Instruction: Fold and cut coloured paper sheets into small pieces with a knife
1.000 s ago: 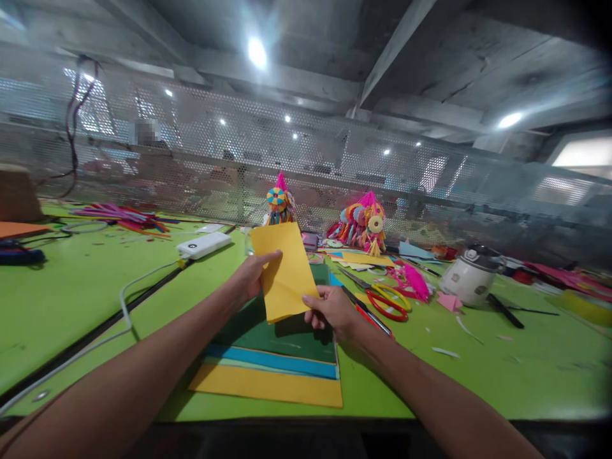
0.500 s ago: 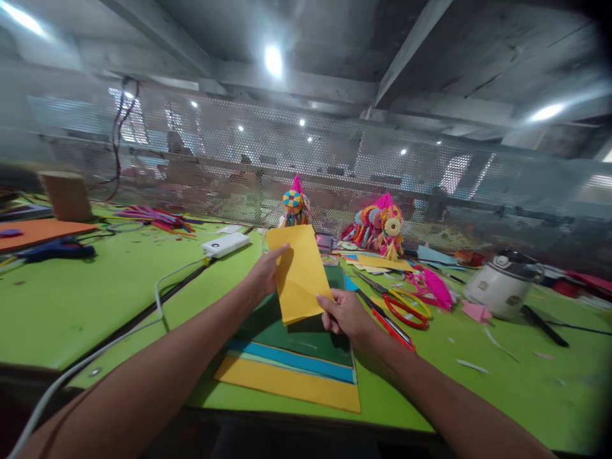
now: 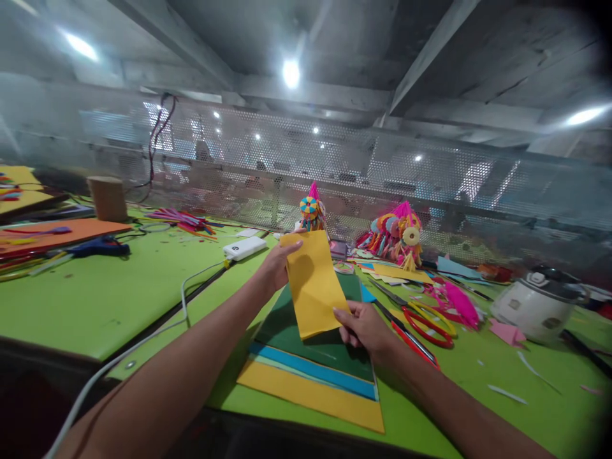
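Note:
A folded-looking rectangle of yellow paper [image 3: 314, 287] is held up between both hands, tilted away from me. My left hand [image 3: 278, 260] pinches its upper left edge, thumb on the front face. Its lower right corner is gripped by my right hand [image 3: 359, 324], thumb in front and fingers curled behind. Beneath it lies a dark green sheet [image 3: 335, 354], on top of blue [image 3: 315, 371] and yellow sheets [image 3: 310, 396] that stick out toward me. Just right of my right hand are scissors with red handles [image 3: 415, 344] and another pair with red and yellow handles [image 3: 433, 322].
On the green table [image 3: 157, 299], a white power box [image 3: 245, 248] trails a cable at left. A blue glue gun [image 3: 100, 247] and orange sheet [image 3: 62, 233] lie farther left. Colourful paper ornaments [image 3: 394, 233] stand at the back; a white pot [image 3: 535, 303] is at right.
The view has swung a little left, so everything sits farther right in the picture. Both hands keep hold of the yellow paper, with nearly the same grip.

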